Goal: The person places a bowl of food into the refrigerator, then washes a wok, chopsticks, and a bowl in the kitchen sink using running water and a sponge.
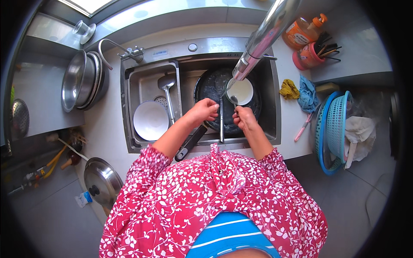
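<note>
In the right sink basin, my right hand [244,116] grips the handle of a metal spoon [234,99], whose bowl lies over a white bowl [243,91]. My left hand [206,111] hovers with curled fingers beside a long metal handle [221,122]; whether it holds anything is unclear. Both hands are over a dark frying pan [209,92], its black handle [192,142] pointing towards me. Water runs from the chrome faucet [246,63] beside the white bowl. A metal spatula [167,87] and another white bowl [151,120] rest in the left basin.
Stacked metal basins [75,80] and a lidded pan [102,180] stand left. At right are an orange soap bottle [298,34], a red utensil holder [306,57], yellow [289,89] and blue cloths [308,93], a pink-handled tool [303,127] and plastic colanders [335,125].
</note>
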`<state>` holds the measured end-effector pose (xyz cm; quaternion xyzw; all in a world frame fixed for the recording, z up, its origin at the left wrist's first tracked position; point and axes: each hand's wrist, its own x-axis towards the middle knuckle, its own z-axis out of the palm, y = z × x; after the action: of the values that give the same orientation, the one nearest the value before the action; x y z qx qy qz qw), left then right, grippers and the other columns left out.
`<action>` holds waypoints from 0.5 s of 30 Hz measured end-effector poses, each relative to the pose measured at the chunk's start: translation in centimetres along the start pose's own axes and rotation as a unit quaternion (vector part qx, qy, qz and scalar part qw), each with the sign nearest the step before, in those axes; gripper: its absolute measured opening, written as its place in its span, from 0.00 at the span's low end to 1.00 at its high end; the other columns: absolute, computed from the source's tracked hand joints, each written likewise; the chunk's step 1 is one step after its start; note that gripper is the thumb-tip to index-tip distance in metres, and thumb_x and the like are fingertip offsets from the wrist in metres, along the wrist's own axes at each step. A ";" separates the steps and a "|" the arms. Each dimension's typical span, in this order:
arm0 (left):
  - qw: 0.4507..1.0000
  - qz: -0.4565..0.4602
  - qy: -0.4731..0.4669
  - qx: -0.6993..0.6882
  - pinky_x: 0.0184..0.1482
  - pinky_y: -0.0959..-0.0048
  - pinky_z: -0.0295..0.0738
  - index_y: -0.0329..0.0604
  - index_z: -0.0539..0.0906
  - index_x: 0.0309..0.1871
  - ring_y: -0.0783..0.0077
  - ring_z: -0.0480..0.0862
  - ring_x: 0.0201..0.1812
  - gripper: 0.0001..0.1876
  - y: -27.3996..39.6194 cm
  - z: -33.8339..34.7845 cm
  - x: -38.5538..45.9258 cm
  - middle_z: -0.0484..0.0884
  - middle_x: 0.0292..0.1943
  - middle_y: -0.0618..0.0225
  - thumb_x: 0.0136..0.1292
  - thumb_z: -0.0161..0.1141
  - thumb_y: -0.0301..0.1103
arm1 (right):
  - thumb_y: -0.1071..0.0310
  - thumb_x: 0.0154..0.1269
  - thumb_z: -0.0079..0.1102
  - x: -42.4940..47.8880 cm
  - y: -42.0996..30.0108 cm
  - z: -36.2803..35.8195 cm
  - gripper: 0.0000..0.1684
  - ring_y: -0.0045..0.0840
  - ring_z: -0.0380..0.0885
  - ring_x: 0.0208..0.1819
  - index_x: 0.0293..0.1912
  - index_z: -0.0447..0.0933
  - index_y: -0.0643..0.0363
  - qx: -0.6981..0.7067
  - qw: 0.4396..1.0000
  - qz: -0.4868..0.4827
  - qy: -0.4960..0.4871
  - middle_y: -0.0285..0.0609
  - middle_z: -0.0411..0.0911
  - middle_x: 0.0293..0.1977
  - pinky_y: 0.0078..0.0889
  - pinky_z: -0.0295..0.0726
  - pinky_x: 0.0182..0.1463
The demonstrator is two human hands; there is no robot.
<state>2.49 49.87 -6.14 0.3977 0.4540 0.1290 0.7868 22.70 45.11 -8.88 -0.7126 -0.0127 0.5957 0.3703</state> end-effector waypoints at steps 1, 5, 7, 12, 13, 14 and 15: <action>0.993 -0.040 -0.016 -0.109 0.46 0.64 0.79 0.33 0.59 0.64 0.58 0.80 0.48 0.27 -0.5 -0.7 0.5 0.73 0.51 0.51 0.67 0.53 0.34 | 0.74 0.57 0.49 -1.4 0.8 1.5 0.04 0.18 0.64 0.15 0.27 0.67 0.62 0.016 1.000 -0.005 -0.019 0.38 0.64 0.18 0.17 0.55 0.12; 0.961 -0.037 0.024 -0.272 0.45 0.63 0.80 0.39 0.39 0.72 0.51 0.80 0.47 0.45 -2.4 -2.4 1.1 0.69 0.54 0.45 0.57 0.58 0.19 | 0.73 0.60 0.50 -7.0 2.6 6.6 0.04 0.15 0.65 0.17 0.30 0.68 0.61 0.003 0.993 -0.016 -0.116 0.35 0.65 0.20 0.14 0.56 0.14; 0.957 -0.005 0.026 -0.290 0.44 0.64 0.80 0.43 0.37 0.72 0.52 0.81 0.44 0.49 -2.9 -3.4 1.2 0.70 0.52 0.44 0.54 0.58 0.14 | 0.71 0.62 0.51 -8.4 3.3 7.8 0.04 0.14 0.65 0.17 0.32 0.68 0.60 -0.011 0.988 -0.022 -0.153 0.34 0.66 0.20 0.13 0.56 0.15; 0.947 0.009 0.020 -0.319 0.39 0.67 0.82 0.42 0.49 0.70 0.50 0.81 0.44 0.44 -3.1 -5.2 0.9 0.73 0.46 0.47 0.50 0.53 0.06 | 0.70 0.64 0.55 -9.5 4.0 8.8 0.07 0.13 0.65 0.18 0.32 0.68 0.59 -0.049 0.974 -0.011 -0.221 0.33 0.65 0.20 0.13 0.56 0.16; 0.947 -0.003 0.026 -0.321 0.38 0.68 0.83 0.41 0.53 0.69 0.50 0.82 0.44 0.42 -3.0 -5.4 0.9 0.73 0.44 0.48 0.50 0.53 0.06 | 0.70 0.65 0.54 -9.5 4.1 8.9 0.07 0.11 0.63 0.18 0.32 0.68 0.59 -0.050 0.972 -0.006 -0.230 0.31 0.64 0.20 0.11 0.55 0.16; 0.947 -0.003 0.048 -0.317 0.37 0.70 0.83 0.38 0.65 0.60 0.54 0.83 0.39 0.29 -2.9 -5.4 1.0 0.75 0.38 0.54 0.53 0.54 0.09 | 0.70 0.65 0.53 -9.7 4.2 9.0 0.06 0.10 0.61 0.17 0.32 0.68 0.59 -0.050 0.970 -0.002 -0.239 0.30 0.63 0.21 0.10 0.54 0.15; 0.953 0.002 0.059 -0.296 0.33 0.70 0.82 0.38 0.66 0.57 0.57 0.84 0.36 0.25 -3.1 -5.6 1.2 0.76 0.36 0.56 0.55 0.54 0.12 | 0.70 0.66 0.52 -10.0 4.1 9.4 0.06 0.08 0.59 0.17 0.32 0.68 0.58 -0.051 0.967 0.003 -0.248 0.28 0.62 0.21 0.09 0.53 0.15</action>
<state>-1.85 51.40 -10.67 0.1398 0.4401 0.2821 0.8409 10.01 42.36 -2.81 -0.5605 -0.1329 0.7535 0.3169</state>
